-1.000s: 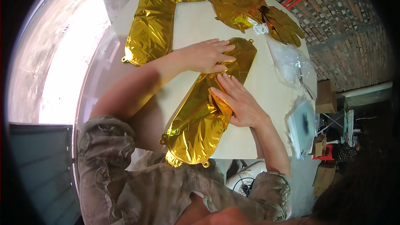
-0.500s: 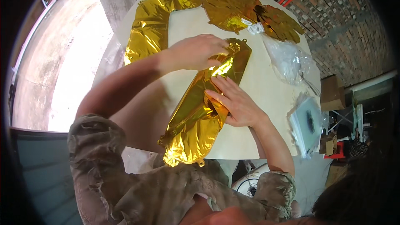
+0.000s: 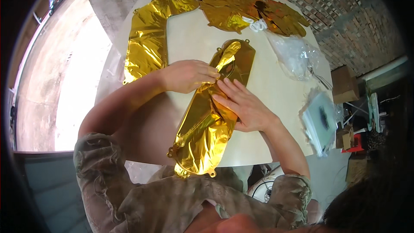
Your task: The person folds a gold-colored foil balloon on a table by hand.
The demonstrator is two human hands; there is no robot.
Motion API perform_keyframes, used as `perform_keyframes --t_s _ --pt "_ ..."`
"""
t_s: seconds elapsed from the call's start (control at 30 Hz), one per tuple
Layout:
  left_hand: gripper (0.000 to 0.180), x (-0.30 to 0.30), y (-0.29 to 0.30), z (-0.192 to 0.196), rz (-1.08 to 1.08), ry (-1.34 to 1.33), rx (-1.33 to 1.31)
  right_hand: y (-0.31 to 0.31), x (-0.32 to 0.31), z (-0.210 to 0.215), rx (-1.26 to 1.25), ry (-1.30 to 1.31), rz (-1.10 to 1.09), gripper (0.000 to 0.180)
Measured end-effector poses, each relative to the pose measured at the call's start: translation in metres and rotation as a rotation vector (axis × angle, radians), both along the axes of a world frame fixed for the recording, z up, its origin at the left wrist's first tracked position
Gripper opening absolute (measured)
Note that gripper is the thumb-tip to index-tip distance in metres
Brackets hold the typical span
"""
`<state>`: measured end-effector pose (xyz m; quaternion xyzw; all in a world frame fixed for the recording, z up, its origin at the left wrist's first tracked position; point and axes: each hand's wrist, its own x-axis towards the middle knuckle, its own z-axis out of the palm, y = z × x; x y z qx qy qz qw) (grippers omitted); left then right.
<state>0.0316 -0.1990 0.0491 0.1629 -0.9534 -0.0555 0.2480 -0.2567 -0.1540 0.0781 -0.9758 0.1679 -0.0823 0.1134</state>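
Note:
A gold foil balloon (image 3: 202, 129), flat and partly folded over lengthwise, lies slantwise on the table in front of me. Its lower end reaches the near table edge, and small tabs stick out along its rim. My left hand (image 3: 189, 76) pinches the folded foil near the upper half, fingers bent together; the fingertips are partly hidden. Spread flat, my right hand (image 3: 246, 105) presses on the balloon's middle, its fingers close to the left ones. Another flat gold foil balloon (image 3: 147, 39), bent at its top, lies beyond my left forearm.
More gold foil balloons (image 3: 228, 6) are heaped at the far side, with white ribbon (image 3: 258, 26) by them. Clear plastic bags (image 3: 291, 58) lie at the right, above a stack of clear plastic sleeves (image 3: 317, 118) on the table's edge. A cardboard box (image 3: 345, 84) stands beyond.
My left hand has moved down and left along the balloon toward the right hand, leaving the upper fold uncovered. The right hand stays nearly in place. The whole view has shifted slightly.

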Motion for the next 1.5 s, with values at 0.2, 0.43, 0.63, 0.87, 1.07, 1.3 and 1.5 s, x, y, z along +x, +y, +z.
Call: perform_keyframes --t_s 0.2,0.43,0.63,0.87,1.07,1.3,1.5 --pt "0.031 0.000 0.001 -0.006 0.038 0.016 0.006 0.030 -0.002 0.002 -0.167 -0.042 -0.032 0.074" --pt "0.029 0.002 0.002 -0.004 0.061 0.025 0.045 0.035 -0.007 -0.008 -0.011 -0.033 0.046 0.064" --pt "0.031 0.004 -0.006 -0.007 -0.007 0.057 0.102 0.025 -0.019 -0.006 0.726 -0.229 -0.225 0.044" --pt "0.016 0.011 -0.008 -0.008 0.117 -0.005 0.279 -0.014 -0.010 0.010 1.819 -0.862 -0.779 0.038" --pt "0.029 -0.001 0.006 0.020 0.232 0.126 0.584 -0.015 -0.003 0.015 1.762 -0.805 -0.877 0.038" --pt "0.037 -0.011 0.031 0.033 0.628 0.077 0.809 -0.012 -0.002 0.017 1.707 -0.793 -0.899 0.035" --pt "0.037 -0.027 0.070 0.047 0.757 0.261 1.250 0.004 -0.016 0.012 1.591 -0.744 -0.807 0.037"
